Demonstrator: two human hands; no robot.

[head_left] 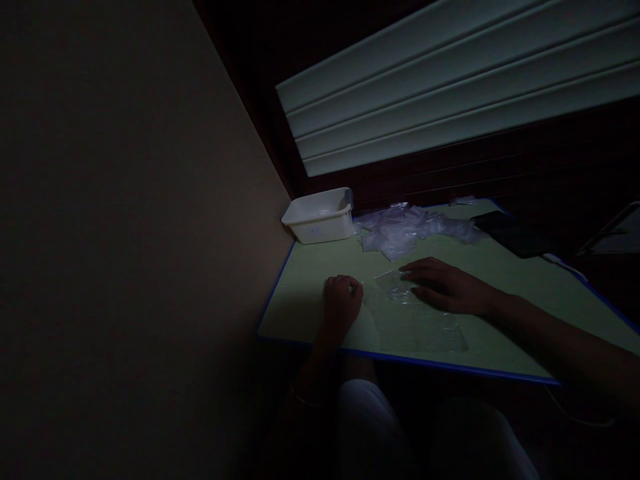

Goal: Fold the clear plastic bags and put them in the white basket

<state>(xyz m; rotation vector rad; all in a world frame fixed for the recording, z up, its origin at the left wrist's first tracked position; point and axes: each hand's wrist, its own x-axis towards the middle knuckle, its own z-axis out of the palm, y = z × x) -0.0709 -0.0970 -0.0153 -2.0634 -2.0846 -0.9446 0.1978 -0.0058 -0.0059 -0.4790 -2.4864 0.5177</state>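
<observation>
My left hand [343, 299] rests on the light green tabletop [310, 267], fingers curled in and thumb against the index finger. Whatever may be in that pinch is too dark and small to make out. To its right, my right hand [440, 285] lies low over the table, fingers stretched forward and the thumb apart from them. Its fingertips touch or nearly touch a crumpled clear plastic piece [399, 293]. Flat clear plastic bags [420, 330] are spread on the table below the right hand, toward the front edge. Their outlines are faint in the dim light.
A white plastic bin [320, 227] stands at the back left corner, by the wall [200, 200]. Beside it lies a heap of clear plastic bags [400, 230]. At the back right is a dark flat device [515, 233] with a white cable [565, 265]. Blue edging [450, 365] borders the table.
</observation>
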